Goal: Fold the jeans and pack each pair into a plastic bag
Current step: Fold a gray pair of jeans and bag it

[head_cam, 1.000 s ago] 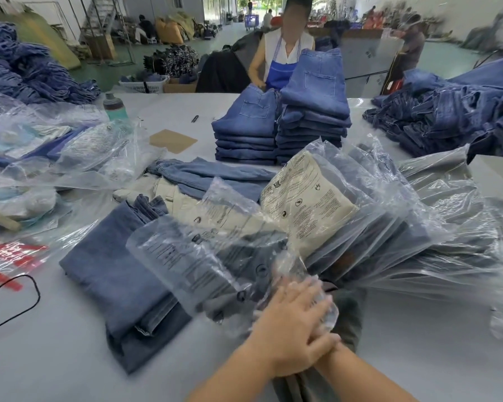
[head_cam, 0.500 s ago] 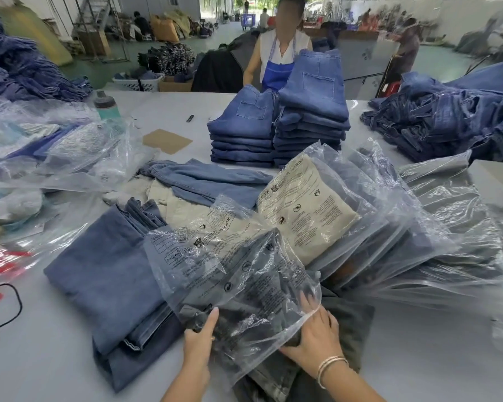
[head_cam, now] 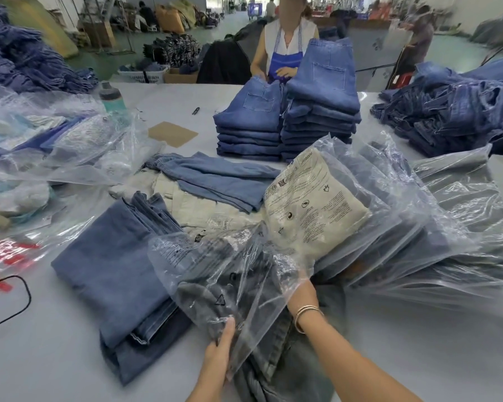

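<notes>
Head view: a grey surface [head_cam: 418,358] strewn with denim and plastic, seen from above the person's arms.
Left hand [head_cam: 218,352]: at 6 o'clock, its grip pinched on the near edge of the bag [head_cam: 215,274], thumb on top of the plastic.
Right hand [head_cam: 298,288]: just right of centre, pushed inside the bag's mouth and seen only through the film; how its grip is set cannot be told. Bangles sit on the wrist.
Bag: clear with black print, at centre-low, partly drawn over the dark jeans [head_cam: 276,367].
Dark jeans: folded, at 6 o'clock, far end inside the bag, near end lying bare on the surface.
Folded jeans [head_cam: 111,265]: a blue pile at 8 o'clock, touching the bag's left side.
Packed bags [head_cam: 404,227]: fanned in an overlapping row from centre to 3 o'clock, one showing a beige garment.
Stacks [head_cam: 288,123]: two neat denim piles at 12 o'clock, side by side.
Loose heap [head_cam: 453,111]: unfolded denim at 2 o'clock.
Empty bags [head_cam: 55,146]: crumpled plastic at 9 to 10 o'clock, a bottle [head_cam: 111,97] behind them.
Worker [head_cam: 285,44]: standing beyond the stacks at 12 o'clock.
</notes>
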A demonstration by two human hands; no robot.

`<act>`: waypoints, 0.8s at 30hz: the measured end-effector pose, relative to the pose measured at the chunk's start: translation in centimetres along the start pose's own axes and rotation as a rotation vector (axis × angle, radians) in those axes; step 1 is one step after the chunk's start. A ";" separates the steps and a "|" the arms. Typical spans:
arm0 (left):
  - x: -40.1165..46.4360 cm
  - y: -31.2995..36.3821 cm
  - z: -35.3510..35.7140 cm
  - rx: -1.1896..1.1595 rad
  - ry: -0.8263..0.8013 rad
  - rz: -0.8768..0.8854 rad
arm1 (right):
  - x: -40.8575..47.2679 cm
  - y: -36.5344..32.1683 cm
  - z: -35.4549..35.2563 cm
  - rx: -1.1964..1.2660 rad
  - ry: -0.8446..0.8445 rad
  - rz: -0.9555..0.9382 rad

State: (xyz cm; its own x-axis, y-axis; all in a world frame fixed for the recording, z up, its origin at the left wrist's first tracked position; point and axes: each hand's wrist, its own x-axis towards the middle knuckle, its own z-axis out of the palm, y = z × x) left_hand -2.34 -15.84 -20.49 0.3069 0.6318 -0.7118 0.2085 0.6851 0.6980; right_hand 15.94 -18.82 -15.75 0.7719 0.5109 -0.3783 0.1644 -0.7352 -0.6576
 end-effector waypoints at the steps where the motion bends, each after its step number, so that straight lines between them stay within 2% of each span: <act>1: 0.1 -0.3 -0.4 -0.002 -0.008 -0.001 | -0.1 0.3 -0.7 -0.030 -0.094 -0.029; 3: 0.4 -0.7 -0.7 0.021 0.020 0.018 | -0.7 1.7 -2.6 -0.105 -0.264 -0.149; 5: 0.5 -0.9 -0.4 0.089 0.087 0.024 | -1.0 3.9 -4.9 -0.307 -0.291 -0.242; 6: 0.4 -0.9 -0.1 0.109 0.123 0.026 | -0.8 4.9 -5.9 -0.307 -0.192 -0.233; 8: 0.1 -0.9 0.5 0.136 0.191 0.009 | -0.5 6.0 -7.0 -0.082 0.096 -0.174; 10: -0.3 -0.7 1.2 0.138 0.230 -0.013 | 0.2 5.4 -6.9 -0.009 0.184 -0.179; 14: -1.0 -0.5 2.4 0.086 0.190 -0.027 | 2.1 3.5 -4.9 -0.059 -0.023 -0.064; 17: -1.1 -0.7 2.3 0.053 0.140 0.016 | 3.8 2.6 -4.5 -0.139 -0.055 0.023; 20: -1.7 -0.8 0.3 0.024 0.107 0.037 | 4.4 2.2 -4.9 -0.095 -0.158 0.002; 22: -1.6 -1.1 -1.2 0.015 0.113 0.060 | 4.5 2.8 -5.1 -0.201 -0.248 -0.010; 24: -1.7 -1.2 -2.3 -0.023 0.143 0.057 | 4.2 3.7 -5.2 -0.303 -0.245 -0.017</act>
State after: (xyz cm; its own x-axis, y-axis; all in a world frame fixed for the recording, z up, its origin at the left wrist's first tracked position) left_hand -5.23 -16.88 -20.31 0.1823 0.7141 -0.6759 0.1723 0.6536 0.7370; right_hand 23.02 -21.69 -16.37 0.6039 0.5886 -0.5374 0.3782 -0.8051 -0.4569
